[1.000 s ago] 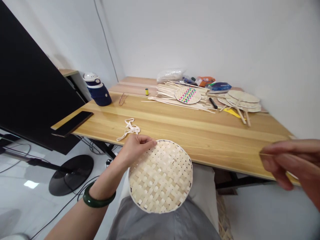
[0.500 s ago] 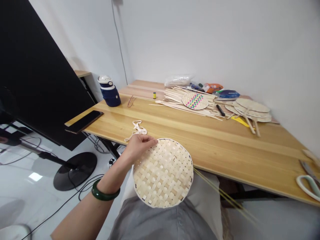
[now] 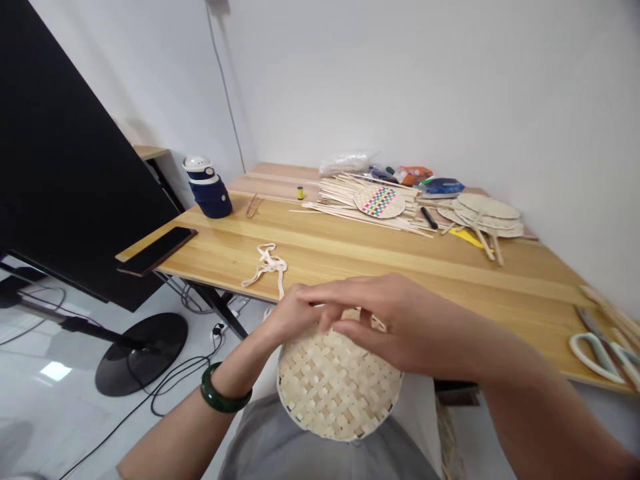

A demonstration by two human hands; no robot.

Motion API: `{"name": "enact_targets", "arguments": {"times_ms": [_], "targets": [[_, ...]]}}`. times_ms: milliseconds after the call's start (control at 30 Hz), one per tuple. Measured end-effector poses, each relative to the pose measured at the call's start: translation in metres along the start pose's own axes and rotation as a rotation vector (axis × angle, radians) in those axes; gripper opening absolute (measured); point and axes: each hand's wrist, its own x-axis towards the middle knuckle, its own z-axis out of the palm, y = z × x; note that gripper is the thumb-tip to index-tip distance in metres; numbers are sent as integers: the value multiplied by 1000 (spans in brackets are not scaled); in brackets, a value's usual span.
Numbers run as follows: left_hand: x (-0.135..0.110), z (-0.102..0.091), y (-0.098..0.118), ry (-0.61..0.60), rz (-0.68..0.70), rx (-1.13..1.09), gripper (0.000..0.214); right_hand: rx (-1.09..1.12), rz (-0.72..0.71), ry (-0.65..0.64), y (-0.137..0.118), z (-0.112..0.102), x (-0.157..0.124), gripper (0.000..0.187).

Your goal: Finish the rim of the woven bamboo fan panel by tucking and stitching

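The round woven disc lay over the person's lap at the worktop edge, both hands pinching its far rim, left hand beside right hand; it looked light, thin, springy, best gripped by the rim.

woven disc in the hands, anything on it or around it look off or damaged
No damage shows on the woven disc, which both the left hand and right hand grip at its far edge. One oddity: the black phone juts over the table's left corner.
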Motion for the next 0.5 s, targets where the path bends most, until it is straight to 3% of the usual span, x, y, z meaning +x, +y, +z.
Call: {"name": "enact_targets", "arguments": {"times_ms": [67, 133, 200, 267, 333, 500], "targets": [[0, 1, -5, -44, 4, -5, 22, -257, 132, 61, 16, -1, 6, 30], [-1, 2, -9, -78, -8, -20, 22, -461, 264, 247, 35, -5, 1, 28], [-1, 3, -11, -90, -14, -34, 21, -542, 344, 446, 53, -10, -10, 32], [-2, 4, -10, -96, -8, -46, 21, -522, 441, 553, 69, -12, -21, 29], [-3, 5, -6, -105, 2, -54, 20, -340, 568, 511, 81, -7, -29, 23], [-10, 8, 7, -153, 44, -51, 16, 368, 704, 88, 87, 29, -41, 32]]}}
